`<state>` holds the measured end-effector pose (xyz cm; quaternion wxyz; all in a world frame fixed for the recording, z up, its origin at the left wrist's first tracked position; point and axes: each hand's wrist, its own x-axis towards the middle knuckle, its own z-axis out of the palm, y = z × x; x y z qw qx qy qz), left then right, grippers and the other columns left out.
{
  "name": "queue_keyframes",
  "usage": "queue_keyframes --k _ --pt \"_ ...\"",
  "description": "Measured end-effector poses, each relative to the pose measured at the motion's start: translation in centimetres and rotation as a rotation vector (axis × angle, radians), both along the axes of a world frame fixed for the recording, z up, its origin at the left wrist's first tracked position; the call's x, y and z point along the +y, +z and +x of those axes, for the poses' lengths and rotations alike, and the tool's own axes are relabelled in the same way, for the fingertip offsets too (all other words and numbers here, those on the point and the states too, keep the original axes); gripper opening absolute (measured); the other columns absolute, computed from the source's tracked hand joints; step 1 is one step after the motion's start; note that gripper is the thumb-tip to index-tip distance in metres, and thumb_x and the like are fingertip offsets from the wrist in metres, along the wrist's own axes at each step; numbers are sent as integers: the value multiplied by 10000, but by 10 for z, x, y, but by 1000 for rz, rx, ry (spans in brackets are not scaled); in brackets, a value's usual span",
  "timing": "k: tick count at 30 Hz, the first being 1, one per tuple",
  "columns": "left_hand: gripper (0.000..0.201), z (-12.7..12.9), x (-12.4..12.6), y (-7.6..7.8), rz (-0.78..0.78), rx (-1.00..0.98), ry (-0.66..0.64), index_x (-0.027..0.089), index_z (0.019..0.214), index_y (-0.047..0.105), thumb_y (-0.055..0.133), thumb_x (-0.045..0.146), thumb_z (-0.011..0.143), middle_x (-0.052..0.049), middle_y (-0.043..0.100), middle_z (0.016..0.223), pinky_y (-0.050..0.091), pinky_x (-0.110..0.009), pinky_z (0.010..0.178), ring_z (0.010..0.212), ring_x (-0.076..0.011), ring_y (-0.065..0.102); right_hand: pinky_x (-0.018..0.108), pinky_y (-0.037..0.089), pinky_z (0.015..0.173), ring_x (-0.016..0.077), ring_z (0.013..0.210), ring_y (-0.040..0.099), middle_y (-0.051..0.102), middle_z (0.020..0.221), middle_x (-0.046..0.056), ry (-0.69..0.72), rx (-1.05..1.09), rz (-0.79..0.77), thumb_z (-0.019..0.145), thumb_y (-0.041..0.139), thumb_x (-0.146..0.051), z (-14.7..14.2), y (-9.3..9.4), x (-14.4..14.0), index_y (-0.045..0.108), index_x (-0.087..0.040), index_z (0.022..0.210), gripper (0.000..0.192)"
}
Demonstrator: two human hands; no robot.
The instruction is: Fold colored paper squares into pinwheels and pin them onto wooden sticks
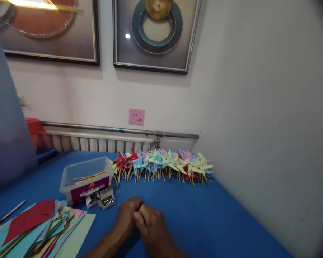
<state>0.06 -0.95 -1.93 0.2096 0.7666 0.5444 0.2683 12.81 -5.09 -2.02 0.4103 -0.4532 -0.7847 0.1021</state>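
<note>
My left hand (127,215) and my right hand (152,225) rest together on the blue table (204,222) near its front edge, fingers curled and touching each other. Nothing shows between the fingers. A stack of coloured paper sheets (40,225), red on top, lies to the left of my hands. Behind it stands a clear plastic box (86,177) holding thin wooden sticks, with two small open boxes of metal pins (101,200) in front of it. A row of finished paper pinwheels (164,165) on sticks lies along the far edge by the wall.
A radiator and a metal pipe (118,129) run along the wall behind the table, with a pink note (136,116) above. Framed pictures hang higher up. A white wall bounds the table on the right. A slim metal tool (8,214) lies at far left.
</note>
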Motion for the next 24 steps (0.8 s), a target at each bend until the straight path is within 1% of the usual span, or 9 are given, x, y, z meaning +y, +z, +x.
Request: queue_keyframes --k 2,4,8,11,14,16,20,22,24 --pt "132 -4 3 3 8 21 2 190 832 662 531 203 832 -36 716 817 377 -269 678 763 -182 632 252 349 613 137 622 558 649 698 2 5 3 -29 1016 386 -371 0 -8 3 543 -223 752 341" --pt "173 -7 5 5 43 51 44 177 849 672 499 188 855 -59 721 853 379 -273 704 794 -187 640 255 353 617 140 628 567 667 713 5 -6 36 -81 1021 373 -365 2 -13 9 546 -226 759 343" --pt "222 -9 5 8 67 143 90 170 891 698 479 163 856 -102 724 924 384 -298 720 846 -221 652 261 336 598 143 588 520 624 661 -7 -58 79 -142 1022 370 -433 5 -12 17 514 -231 710 398" --pt "232 -8 2 8 91 145 64 188 889 708 477 175 863 -103 709 900 395 -330 711 803 -237 646 262 327 589 147 581 498 598 640 -12 -58 80 -144 1015 358 -460 6 -10 18 487 -237 698 408" --pt "218 -6 -1 10 148 64 59 198 831 711 497 178 860 -109 684 835 403 -354 706 733 -235 628 267 326 582 152 574 490 583 620 -14 -63 87 -151 1005 352 -483 8 -9 21 459 -242 683 416" --pt "196 -5 -6 14 169 68 43 187 785 708 521 157 837 -134 675 798 406 -365 706 715 -239 625 272 331 573 161 577 497 575 605 -9 -70 114 -173 997 338 -516 11 -9 23 439 -247 664 440" --pt "171 -9 -35 18 176 259 -94 178 854 718 549 178 823 -163 697 852 432 -374 713 742 -262 626 287 354 587 169 567 502 543 585 -10 -90 178 -182 961 345 -591 16 -8 29 442 -254 651 468" --pt "153 -14 -58 14 178 281 -115 186 892 712 575 224 837 -153 699 881 451 -370 730 797 -272 636 291 338 568 164 531 469 487 547 -29 -88 186 -190 949 345 -618 16 -8 31 417 -260 640 478" --pt "163 -27 -84 8 174 263 -93 208 934 702 555 234 869 -144 704 931 467 -370 749 861 -277 646 294 332 560 162 516 457 457 534 -37 -60 171 -212 942 347 -630 15 -8 31 397 -264 633 482"
